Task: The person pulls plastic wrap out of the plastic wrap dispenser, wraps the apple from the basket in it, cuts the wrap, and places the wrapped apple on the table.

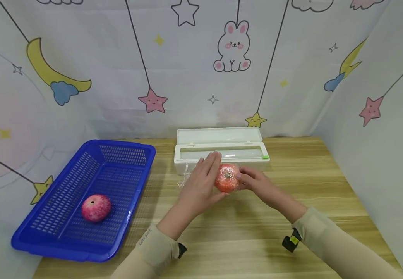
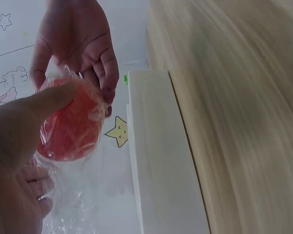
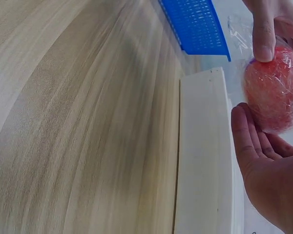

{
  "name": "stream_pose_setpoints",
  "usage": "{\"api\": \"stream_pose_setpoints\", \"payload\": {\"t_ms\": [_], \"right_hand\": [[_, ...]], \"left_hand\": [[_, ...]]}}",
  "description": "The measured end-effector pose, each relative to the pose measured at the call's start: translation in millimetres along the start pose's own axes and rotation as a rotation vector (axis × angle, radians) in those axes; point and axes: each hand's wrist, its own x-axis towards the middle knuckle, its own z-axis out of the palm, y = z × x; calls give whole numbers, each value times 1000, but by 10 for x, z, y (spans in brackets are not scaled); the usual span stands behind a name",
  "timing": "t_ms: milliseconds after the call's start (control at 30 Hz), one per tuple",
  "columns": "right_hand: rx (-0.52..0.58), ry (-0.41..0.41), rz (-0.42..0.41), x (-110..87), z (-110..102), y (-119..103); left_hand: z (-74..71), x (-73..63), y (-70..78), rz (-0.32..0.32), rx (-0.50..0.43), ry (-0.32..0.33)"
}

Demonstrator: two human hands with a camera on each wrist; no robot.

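Observation:
A red-orange round fruit (image 1: 227, 179), wrapped in shiny clear cling film, is held up between both hands in front of a white box. My left hand (image 1: 201, 182) holds it from the left; in the left wrist view its thumb (image 2: 56, 100) presses across the fruit. On the other side my right hand (image 1: 264, 190) grips it, fingers against the wrapped surface in the right wrist view. Loose cling film (image 2: 75, 209) trails by the left hand's fingers. The white cling film box (image 1: 187, 166) stands behind with its lid (image 1: 218, 135) raised and a pale roll inside.
On the left a blue plastic basket (image 1: 117, 174) holds a pink-red mottled round fruit (image 1: 96, 208). A green slider (image 1: 265, 157) sits at the box's right end. Beneath everything is a wood-grain table (image 1: 243, 248), bounded by a printed curtain (image 1: 117, 69) at the back and sides.

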Motion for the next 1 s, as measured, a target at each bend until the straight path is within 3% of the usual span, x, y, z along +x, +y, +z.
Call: {"api": "stream_pose_setpoints", "payload": {"t_ms": [100,200,300,533,733,900,1000], "right_hand": [[20,46,10,17,8,42],[42,80,22,24,7,53],[74,88,33,23,2,62],[118,45,2,52,53,64],[135,60,2,83,80,87],[132,78,23,90,51,107],[131,91,24,83,36,88]], "left_hand": [[69,-57,52,-59,58,62],[152,-97,73,-94,45,99],[236,-116,69,-102,-47,125],[424,-147,66,-148,-365,164],[479,-146,63,-188,-597,163],[386,-200,69,-280,-651,177],[363,-200,97,-290,-668,186]]}}
